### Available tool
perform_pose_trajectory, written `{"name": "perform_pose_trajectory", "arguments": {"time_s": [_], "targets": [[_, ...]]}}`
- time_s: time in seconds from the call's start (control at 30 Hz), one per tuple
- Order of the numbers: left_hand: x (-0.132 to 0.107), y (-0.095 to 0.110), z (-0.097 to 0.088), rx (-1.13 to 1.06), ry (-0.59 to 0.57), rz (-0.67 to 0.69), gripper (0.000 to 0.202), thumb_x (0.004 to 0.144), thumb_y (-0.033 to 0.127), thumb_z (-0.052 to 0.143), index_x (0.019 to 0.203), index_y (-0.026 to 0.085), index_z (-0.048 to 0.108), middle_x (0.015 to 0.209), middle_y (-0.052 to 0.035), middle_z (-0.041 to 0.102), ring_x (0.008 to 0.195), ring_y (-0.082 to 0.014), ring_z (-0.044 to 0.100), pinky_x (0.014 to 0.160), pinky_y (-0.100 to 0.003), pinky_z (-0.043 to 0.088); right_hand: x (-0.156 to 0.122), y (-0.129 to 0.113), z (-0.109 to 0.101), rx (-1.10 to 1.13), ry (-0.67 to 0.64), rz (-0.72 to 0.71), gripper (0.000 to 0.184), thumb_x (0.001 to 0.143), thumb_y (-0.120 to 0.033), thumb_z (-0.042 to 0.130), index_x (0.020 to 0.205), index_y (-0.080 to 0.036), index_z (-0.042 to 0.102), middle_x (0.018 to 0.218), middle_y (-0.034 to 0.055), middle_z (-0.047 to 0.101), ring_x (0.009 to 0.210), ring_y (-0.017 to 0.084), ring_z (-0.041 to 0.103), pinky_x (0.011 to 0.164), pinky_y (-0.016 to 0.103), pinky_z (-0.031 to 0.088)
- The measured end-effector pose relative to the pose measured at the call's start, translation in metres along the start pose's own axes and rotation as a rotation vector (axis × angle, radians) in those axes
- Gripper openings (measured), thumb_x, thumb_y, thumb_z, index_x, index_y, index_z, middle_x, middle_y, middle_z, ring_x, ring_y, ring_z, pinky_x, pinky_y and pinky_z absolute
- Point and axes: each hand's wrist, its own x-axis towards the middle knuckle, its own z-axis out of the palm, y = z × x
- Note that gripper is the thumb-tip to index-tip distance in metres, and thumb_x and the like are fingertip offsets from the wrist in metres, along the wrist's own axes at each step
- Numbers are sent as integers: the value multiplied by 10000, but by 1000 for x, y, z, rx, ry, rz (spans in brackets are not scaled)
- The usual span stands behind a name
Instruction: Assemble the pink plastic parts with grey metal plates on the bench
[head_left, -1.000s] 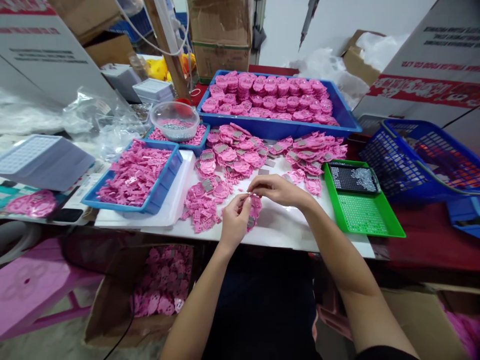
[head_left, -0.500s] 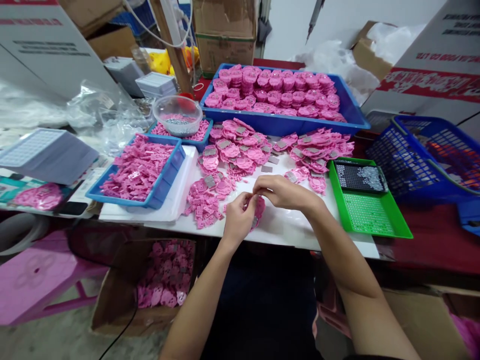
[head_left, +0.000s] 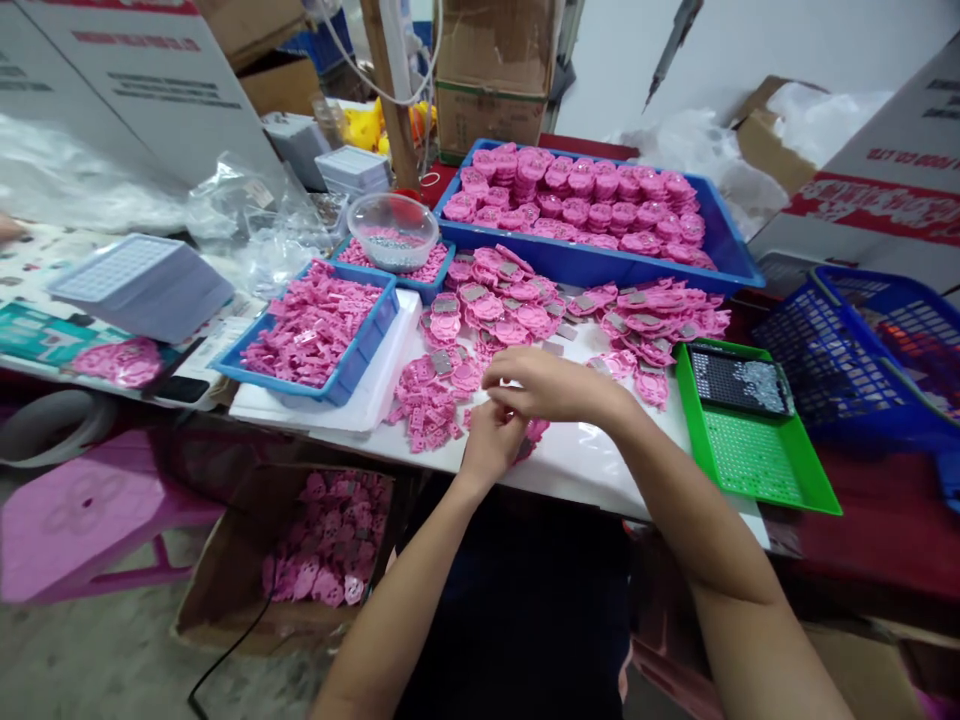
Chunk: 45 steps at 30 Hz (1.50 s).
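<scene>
My left hand (head_left: 493,440) is closed at the front of the white work board (head_left: 581,470), its fingers curled against a pink plastic piece (head_left: 534,438) that shows only partly. Over it comes my right hand (head_left: 541,385), fingers bent in a pinch and meeting the left fingertips. Whatever small thing lies between those fingertips is hidden. Just left of the hands lies a heap of small pink parts (head_left: 427,412). Behind them is a pile of pink pieces (head_left: 499,300), some with grey squares, and a second pink pile (head_left: 667,315) lies to the right.
A large blue tray (head_left: 585,258) of stacked pink pieces stands behind. Left are a blue bin (head_left: 352,365) of pink parts and a clear bowl (head_left: 394,235). Right are a green tray (head_left: 806,470) and a blue basket (head_left: 840,370). Below left sits a cardboard box (head_left: 217,600).
The camera view has turned slightly left, so the scene sits farther right. My right hand has moved left and over the left fingertips, covering them more.
</scene>
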Motion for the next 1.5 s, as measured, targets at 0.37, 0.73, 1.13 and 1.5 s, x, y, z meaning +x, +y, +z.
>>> {"name": "perform_pose_trajectory", "arguments": {"time_s": [0.37, 0.73, 1.13, 1.5], "targets": [[-9, 3, 3, 13, -154, 56, 212, 775, 225, 720, 985, 208, 720, 909, -90, 750, 872, -285, 696, 812, -378, 559, 78, -34, 30, -278, -390, 342, 183, 686, -300, 871, 702, -161, 752, 598, 93, 642, 738, 295, 693, 681, 385, 513], [-5, 9, -5, 74, -447, 137, 266, 941, 354, 599, 1066, 220, 791, 992, -56, 802, 830, -233, 730, 777, -325, 567, 63, -3, 19, -204, -464, 474, 174, 793, -270, 696, 695, -131, 730, 595, 98, 664, 619, 231, 661, 609, 330, 472], [-2, 10, -7, -416, -315, -82, 323, 863, 443, 737, 992, 148, 761, 971, -111, 792, 792, -203, 737, 738, -328, 617, 8, 66, -1, 73, -239, 148, 157, 869, -152, 599, 947, -173, 733, 842, 43, 714, 694, 151, 590, 637, 262, 405], [0, 10, -2, -599, -24, -158, 397, 803, 486, 789, 1016, 158, 719, 880, -64, 777, 542, -146, 701, 535, -277, 610, -51, 89, 36, 209, 281, 130, 214, 982, -248, 527, 1064, -190, 716, 990, 77, 673, 878, 199, 618, 801, 318, 480]]}}
